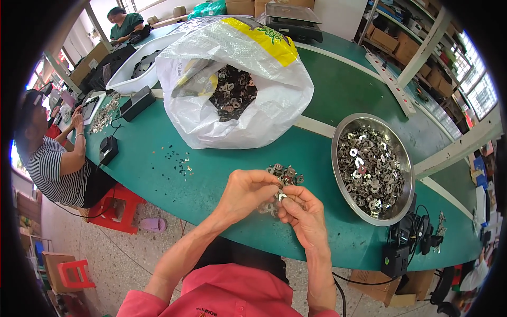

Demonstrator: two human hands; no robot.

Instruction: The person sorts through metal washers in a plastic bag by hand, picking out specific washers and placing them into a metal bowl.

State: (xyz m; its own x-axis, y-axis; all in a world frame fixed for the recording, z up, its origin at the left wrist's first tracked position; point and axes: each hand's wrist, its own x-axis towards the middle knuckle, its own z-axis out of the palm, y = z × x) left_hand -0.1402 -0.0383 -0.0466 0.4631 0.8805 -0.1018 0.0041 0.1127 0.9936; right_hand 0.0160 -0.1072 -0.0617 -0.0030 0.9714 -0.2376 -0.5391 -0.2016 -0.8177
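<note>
My left hand [247, 193] and my right hand [304, 214] meet over the near edge of the green table. Fingertips of both are pinched together on a small shiny metal part [281, 196], flat and silvery; its full shape is hidden by the fingers. Just beyond and under my hands lies a small pile of similar metal parts [285, 174]. To the right, a round steel bowl [336, 150] is heaped with many little stamped metal pieces [369, 169]. Farther off, an open white woven sack [269, 124] holds more dark and silvery pieces [232, 95].
Tiny black and metallic bits [179, 165] lie scattered left of my hands. A black box [109, 150] and a white tub [119, 79] stand farther left. Two people sit along the table's left side. Black cabled devices [398, 248] sit at the right edge; a scale [290, 21] stands behind the sack.
</note>
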